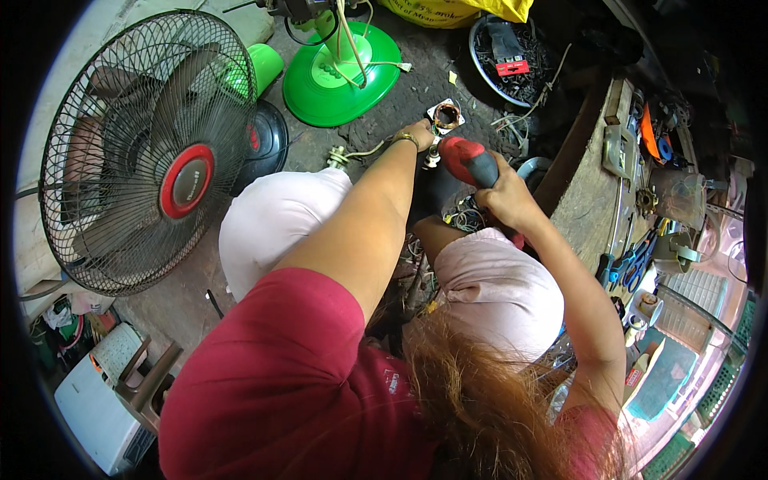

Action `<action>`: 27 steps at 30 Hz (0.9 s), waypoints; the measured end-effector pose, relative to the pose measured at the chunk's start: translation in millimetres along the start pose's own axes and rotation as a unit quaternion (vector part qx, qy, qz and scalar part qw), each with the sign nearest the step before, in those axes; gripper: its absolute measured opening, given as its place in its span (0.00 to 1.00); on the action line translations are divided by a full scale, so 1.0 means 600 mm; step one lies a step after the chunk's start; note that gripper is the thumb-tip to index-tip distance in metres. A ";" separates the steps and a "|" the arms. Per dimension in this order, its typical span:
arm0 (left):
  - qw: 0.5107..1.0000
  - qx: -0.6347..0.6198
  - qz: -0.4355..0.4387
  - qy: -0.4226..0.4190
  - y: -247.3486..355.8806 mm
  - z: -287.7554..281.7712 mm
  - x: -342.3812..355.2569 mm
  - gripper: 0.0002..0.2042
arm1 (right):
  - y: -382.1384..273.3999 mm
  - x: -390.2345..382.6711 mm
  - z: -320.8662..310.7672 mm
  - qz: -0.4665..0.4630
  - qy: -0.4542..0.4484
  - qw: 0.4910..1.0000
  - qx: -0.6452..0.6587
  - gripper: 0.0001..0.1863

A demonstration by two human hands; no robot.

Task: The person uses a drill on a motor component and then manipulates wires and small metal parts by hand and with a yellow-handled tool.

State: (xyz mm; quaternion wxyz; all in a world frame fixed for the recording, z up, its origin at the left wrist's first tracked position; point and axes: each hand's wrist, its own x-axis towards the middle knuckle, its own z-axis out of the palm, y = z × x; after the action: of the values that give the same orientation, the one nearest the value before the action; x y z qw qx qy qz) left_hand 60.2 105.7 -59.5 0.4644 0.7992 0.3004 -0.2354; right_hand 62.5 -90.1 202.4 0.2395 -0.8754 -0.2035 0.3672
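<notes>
My left hand reaches forward and is closed at the near edge of a small motor stator, a pale square frame with a ring of copper winding. In my right hand is a red and black power drill, gripped by its handle. The drill's body lies just below the stator, close to my left fingers; its tip is hidden from this angle. Small white fittings sit beside the drill. A tangle of thin wires shows between my knees.
A large caged fan stands at left. Ahead is a green round fan base with a cord and plug. A metal basin of dark scraps stands far right of it. A wooden bench with pliers and tools runs along the right.
</notes>
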 end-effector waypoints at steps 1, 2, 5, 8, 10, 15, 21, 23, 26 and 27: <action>1.000 -0.002 0.011 -0.003 0.007 0.003 -0.002 0.19 | 0.010 0.012 -0.006 0.008 -0.003 1.000 0.016 0.43; 1.000 -0.003 0.017 0.000 0.004 -0.001 -0.002 0.18 | 0.011 0.024 -0.011 0.010 -0.008 0.999 0.032 0.42; 1.000 0.022 0.015 -0.011 0.028 0.004 -0.022 0.17 | 0.024 0.049 -0.038 0.055 -0.030 0.984 0.164 0.28; 0.999 0.028 0.023 -0.021 0.016 -0.006 -0.019 0.16 | 0.008 0.057 -0.056 0.078 -0.036 0.972 0.217 0.25; 0.999 0.021 0.016 -0.023 0.016 -0.001 -0.017 0.17 | 0.009 0.057 -0.065 0.102 -0.029 0.965 0.239 0.24; 1.000 0.028 0.008 -0.007 0.006 0.004 -0.003 0.19 | 0.047 0.021 -0.032 0.129 0.010 0.939 0.318 0.21; 0.999 0.045 0.016 0.002 0.014 0.010 -0.007 0.22 | 0.132 -0.020 0.034 0.096 0.062 0.929 0.351 0.20; 0.998 0.053 0.016 -0.003 0.011 0.009 -0.008 0.21 | 0.141 -0.030 0.044 0.118 0.043 0.936 0.330 0.23; 0.999 0.036 -0.009 0.015 0.012 0.007 -0.008 0.20 | 0.141 -0.039 0.058 0.118 0.067 0.941 0.309 0.26; 0.999 0.043 -0.008 0.022 0.010 0.008 -0.009 0.20 | 0.133 -0.040 0.058 0.109 0.064 0.943 0.307 0.30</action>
State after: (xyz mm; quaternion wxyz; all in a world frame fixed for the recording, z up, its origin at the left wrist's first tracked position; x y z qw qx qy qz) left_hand 60.4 97.9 -54.5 0.4208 0.8209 0.3070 -0.2341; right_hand 35.8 -157.3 148.5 0.4672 -0.7982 0.0318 0.3789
